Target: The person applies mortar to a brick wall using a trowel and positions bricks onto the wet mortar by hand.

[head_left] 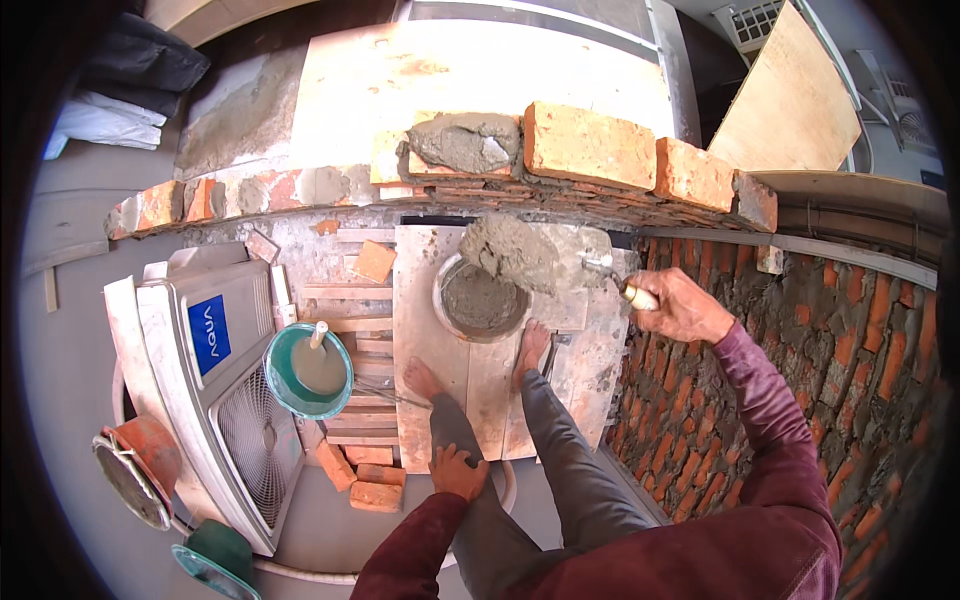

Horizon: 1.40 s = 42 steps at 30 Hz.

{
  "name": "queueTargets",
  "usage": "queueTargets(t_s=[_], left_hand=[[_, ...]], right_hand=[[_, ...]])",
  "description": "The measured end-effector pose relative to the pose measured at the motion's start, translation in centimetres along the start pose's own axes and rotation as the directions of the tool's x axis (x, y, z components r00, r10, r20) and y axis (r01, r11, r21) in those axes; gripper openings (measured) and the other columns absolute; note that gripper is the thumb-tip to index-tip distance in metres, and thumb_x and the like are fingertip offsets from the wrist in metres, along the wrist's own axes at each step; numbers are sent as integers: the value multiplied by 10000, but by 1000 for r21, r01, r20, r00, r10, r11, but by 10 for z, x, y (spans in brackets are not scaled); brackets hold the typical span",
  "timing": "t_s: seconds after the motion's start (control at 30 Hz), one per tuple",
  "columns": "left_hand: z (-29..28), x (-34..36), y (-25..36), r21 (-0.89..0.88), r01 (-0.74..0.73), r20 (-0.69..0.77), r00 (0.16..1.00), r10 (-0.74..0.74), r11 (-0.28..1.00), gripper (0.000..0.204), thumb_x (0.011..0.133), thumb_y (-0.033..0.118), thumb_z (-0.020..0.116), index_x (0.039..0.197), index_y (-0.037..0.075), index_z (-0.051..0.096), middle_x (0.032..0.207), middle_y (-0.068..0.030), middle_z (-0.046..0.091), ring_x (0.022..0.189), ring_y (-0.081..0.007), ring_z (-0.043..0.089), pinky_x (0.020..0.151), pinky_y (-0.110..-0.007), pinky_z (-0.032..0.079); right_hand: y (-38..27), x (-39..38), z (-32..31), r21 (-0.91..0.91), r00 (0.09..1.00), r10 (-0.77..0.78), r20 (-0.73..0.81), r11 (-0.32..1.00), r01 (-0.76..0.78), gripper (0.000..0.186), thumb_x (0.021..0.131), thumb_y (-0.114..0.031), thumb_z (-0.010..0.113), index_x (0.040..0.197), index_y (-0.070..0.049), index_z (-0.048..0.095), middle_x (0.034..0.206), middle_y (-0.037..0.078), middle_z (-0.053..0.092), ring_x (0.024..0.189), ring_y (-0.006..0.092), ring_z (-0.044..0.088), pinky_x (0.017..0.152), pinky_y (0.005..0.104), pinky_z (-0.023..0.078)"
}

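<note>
My right hand [683, 305] is closed around the handle of a trowel [630, 292]. Its blade carries a heap of wet grey mortar [510, 252], held over the far right part of a round bucket [440, 300] with more mortar inside. On my left thigh, near the knee, rests my left hand [459, 473], fingers spread and holding nothing. Ahead runs a low brick wall [600, 195]. A lump of mortar [465, 142] lies on its top, just left of an orange brick [588, 145].
Wooden boards [430, 400] lie under my bare feet. To the left are a teal bucket [345, 385] of cloudy liquid, an outdoor air-conditioner unit [240, 400] and loose bricks [377, 497]. A rough brick wall [690, 420] stands on the right; a plywood sheet [790, 110] leans beyond.
</note>
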<state>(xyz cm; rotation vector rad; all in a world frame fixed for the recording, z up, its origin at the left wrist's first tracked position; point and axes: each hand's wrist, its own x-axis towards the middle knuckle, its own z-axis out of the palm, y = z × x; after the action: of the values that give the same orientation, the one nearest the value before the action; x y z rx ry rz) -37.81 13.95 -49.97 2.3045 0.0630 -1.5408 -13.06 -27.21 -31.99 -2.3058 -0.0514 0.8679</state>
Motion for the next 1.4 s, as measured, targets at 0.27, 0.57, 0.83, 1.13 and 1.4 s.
queueTargets(t_s=[0.27,0.57,0.83,1.13,1.4], left_hand=[[-4,5,-2,-24,-21,-68,997,19,1000,562,796,474,611,1188,82,705,1466,-146,494,1423,-352,340,1158,-527,233],[-13,6,-13,-75,-21,-70,997,16,997,556,797,473,613,1168,70,711,1457,-166,503,1426,-366,337,1153,-521,235],[-43,4,-16,-77,-38,-50,998,34,996,559,805,485,616,1178,78,706,1475,-163,487,1431,-369,335,1168,-547,219],[-48,12,-56,-136,-37,-71,997,28,990,550,803,494,625,1173,94,706,1489,-147,472,1442,-352,324,1179,-576,187],[-42,8,-67,-184,-55,-31,998,51,981,566,807,486,624,1202,85,687,1516,-141,434,1467,-348,276,1185,-595,142]], right_hand=[[-62,55,-32,-569,867,-212,-451,817,-96,247,879,-112,619,1082,12,549,916,192,619,768,391,643,676,462,522],[-93,44,44,-94,869,51,-492,989,-111,352,989,-225,566,1177,66,504,883,272,625,819,449,642,703,507,503],[-119,111,88,46,877,350,-329,934,-356,367,1000,-295,502,1042,70,508,1034,335,633,978,485,628,855,529,487],[-139,88,112,732,853,506,-127,628,-264,318,1039,-315,446,1098,-7,500,771,35,502,501,121,512,389,273,465],[-119,103,84,990,982,187,-18,-135,44,405,1055,-376,421,1165,2,517,786,24,498,518,96,454,365,251,410]])
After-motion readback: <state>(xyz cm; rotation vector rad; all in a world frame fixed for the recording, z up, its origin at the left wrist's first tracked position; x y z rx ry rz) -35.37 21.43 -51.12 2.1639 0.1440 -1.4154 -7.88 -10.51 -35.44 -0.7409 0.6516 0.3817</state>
